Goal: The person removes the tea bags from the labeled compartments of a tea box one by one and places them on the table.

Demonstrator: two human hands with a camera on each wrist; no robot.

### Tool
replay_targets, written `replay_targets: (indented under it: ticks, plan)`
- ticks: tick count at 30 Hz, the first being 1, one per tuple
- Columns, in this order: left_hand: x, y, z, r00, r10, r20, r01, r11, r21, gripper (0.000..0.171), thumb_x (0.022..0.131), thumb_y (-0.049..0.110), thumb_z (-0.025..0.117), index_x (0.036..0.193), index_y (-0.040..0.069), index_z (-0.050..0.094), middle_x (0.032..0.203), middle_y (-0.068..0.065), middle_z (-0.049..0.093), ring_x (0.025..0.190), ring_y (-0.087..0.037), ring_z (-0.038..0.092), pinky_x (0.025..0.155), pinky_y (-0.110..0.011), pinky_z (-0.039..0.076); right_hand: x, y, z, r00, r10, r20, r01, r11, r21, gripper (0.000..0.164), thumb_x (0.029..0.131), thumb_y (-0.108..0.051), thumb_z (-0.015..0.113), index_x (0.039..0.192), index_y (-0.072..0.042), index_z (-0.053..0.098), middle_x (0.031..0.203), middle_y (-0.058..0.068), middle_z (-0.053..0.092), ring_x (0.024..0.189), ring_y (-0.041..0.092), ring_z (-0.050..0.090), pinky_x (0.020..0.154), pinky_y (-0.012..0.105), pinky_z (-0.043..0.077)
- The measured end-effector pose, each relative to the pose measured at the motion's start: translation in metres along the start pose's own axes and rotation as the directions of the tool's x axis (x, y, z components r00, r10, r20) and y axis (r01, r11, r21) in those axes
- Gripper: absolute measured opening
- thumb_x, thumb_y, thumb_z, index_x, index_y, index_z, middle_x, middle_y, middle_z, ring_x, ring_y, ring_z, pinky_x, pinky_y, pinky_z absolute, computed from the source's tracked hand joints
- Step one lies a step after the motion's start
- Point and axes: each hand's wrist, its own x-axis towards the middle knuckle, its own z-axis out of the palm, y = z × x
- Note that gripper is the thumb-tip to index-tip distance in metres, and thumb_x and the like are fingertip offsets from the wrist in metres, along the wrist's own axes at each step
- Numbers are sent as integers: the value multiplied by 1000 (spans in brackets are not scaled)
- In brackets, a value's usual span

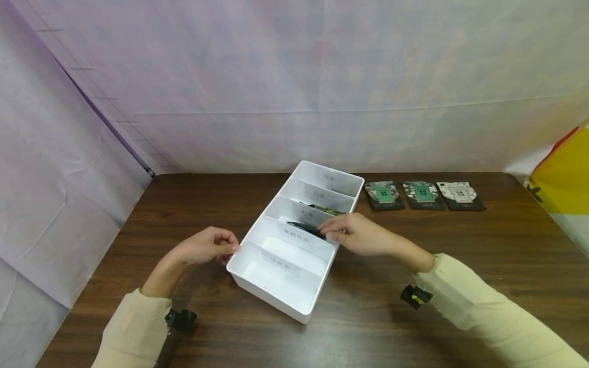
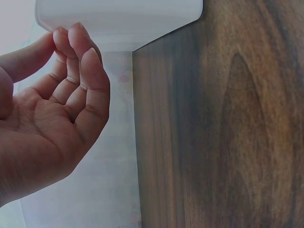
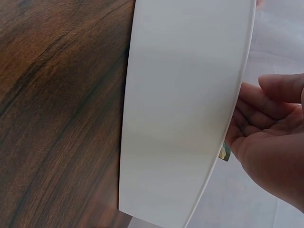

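Observation:
A white divided box lies at a slant on the table, with labelled dividers across it. My left hand pinches its left rim near the front corner; in the left wrist view the thumb and fingertips meet at the edge. Over the right rim reaches my right hand, thumb and fingers around the end of a dark flat packet in the middle compartment. A green patterned packet sits one compartment farther back. In the right wrist view, the box wall partly hides the right fingers.
Three flat packets lie in a row at the back right: one with a green label, another green-labelled one and a white-topped one. Pale curtain cloth hangs behind the brown wooden table.

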Motion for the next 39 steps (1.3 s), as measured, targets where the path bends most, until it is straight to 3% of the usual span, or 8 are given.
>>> replay_targets:
  ticks: [19,32,39]
  plan:
    - [1,-1,-1,1000,-3,0,3,1000,7,15,90,-1,51,88,-15,53,68,-1,53,63,-14,53,58,-29,47,0,-1,-2,996,22,-87,-23,1000,-4,18,88,-2,55,100,4,67,108,17,62,105,32,55,86,42,45]
    - [1,-2,-2,1000,-5,-1,5,1000,4,14,90,-1,51,88,-15,53,69,-2,53,63,-14,53,59,-29,48,-1,-10,-19,994,21,-109,-21,1000,-5,20,89,0,53,104,6,65,111,19,61,108,32,54,88,45,43]
    - [1,-2,-2,1000,-8,-2,8,1000,1,14,90,-2,51,88,-16,53,69,-2,54,63,-14,53,59,-28,47,-4,-18,-35,988,40,-146,-41,999,-4,20,89,-1,54,104,3,66,110,16,62,104,27,56,74,36,45]
